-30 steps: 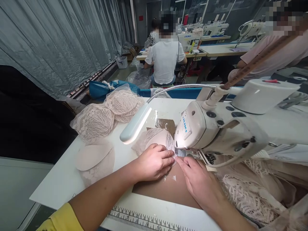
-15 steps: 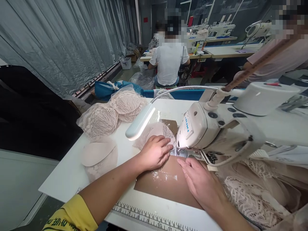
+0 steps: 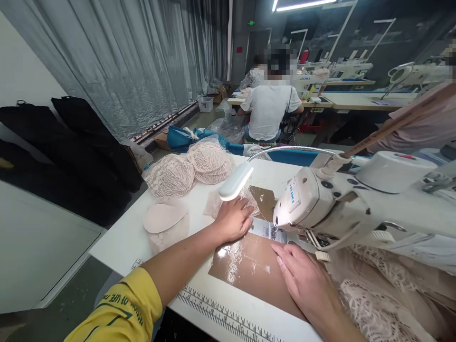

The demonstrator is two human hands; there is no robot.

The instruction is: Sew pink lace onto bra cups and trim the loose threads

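Note:
My left hand (image 3: 233, 219) is on a beige lace bra cup (image 3: 213, 202), fingers bent over its near edge; the thumb side is partly hidden. A thin thread runs between the cup and the needle area of the white sewing machine (image 3: 302, 194). The bare metal needle plate (image 3: 264, 229) shows between the hand and the needle. My right hand (image 3: 302, 273) lies with fingers stretched out on the brown covering (image 3: 249, 266) in front of the machine, holding nothing.
Stacked lace cups (image 3: 171, 175) lie at the table's back left, with a flat beige cup piece (image 3: 166, 218) nearer. A lamp (image 3: 237, 180) hangs above my left hand. More lace fabric (image 3: 370, 304) lies at right. A person in white (image 3: 269, 111) sits ahead.
My left hand has drawn the lace cup left, away from the needle, uncovering the needle plate. My right hand stays in front of the machine. The camera view has shifted.

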